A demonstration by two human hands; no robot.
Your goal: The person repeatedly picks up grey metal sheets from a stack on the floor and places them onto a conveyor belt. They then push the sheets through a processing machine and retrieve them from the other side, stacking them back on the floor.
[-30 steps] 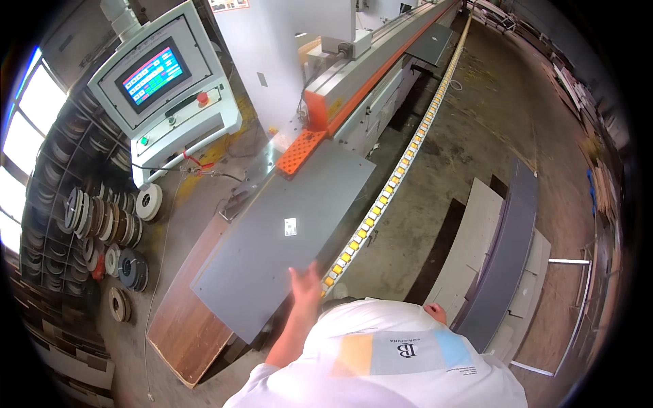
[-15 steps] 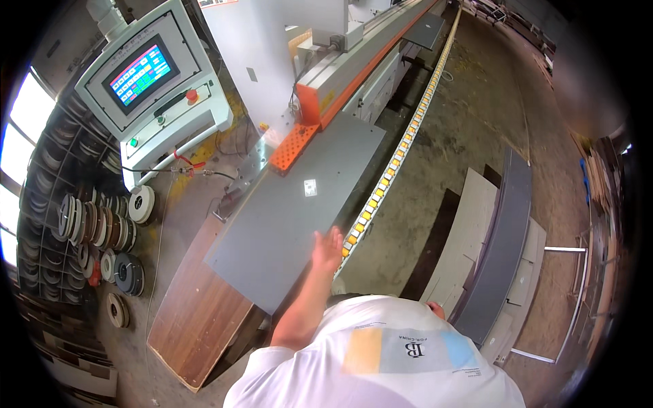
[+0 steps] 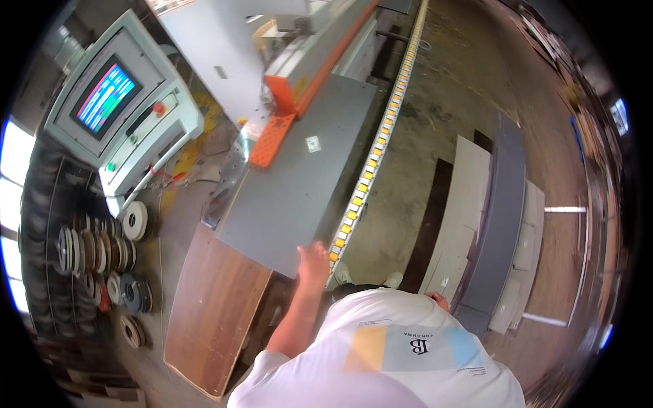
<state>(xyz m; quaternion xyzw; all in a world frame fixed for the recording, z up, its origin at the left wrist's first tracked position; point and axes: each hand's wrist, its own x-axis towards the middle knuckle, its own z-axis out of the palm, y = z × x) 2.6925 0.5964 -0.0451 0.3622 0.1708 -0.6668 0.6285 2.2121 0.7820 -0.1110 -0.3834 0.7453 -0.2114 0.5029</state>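
Note:
A grey rectangular panel point(image 3: 286, 197) with a small white label point(image 3: 313, 144) lies flat along the machine, its left long edge close to an orange perforated plate point(image 3: 272, 141). My left hand point(image 3: 313, 262) is at the panel's near right corner, fingers stretched out and holding nothing. Right beside it runs a rail of yellow and white rollers point(image 3: 362, 185). Under the panel's near end shows a brown wood-grain board point(image 3: 218, 299). Of my right hand point(image 3: 439, 299), only a small part shows past my shirt at my right side; its fingers are mostly hidden.
A control console point(image 3: 122, 102) with a lit screen stands at the far left. Below it are several edge-band rolls point(image 3: 102, 250). To my right lies a stack of long boards, a grey panel point(image 3: 495, 224) on top, beside a white metal frame point(image 3: 566, 209).
The panel has slid away from me along the machine, uncovering more of the brown board. My left hand is now at its near corner. The whole view has shifted slightly.

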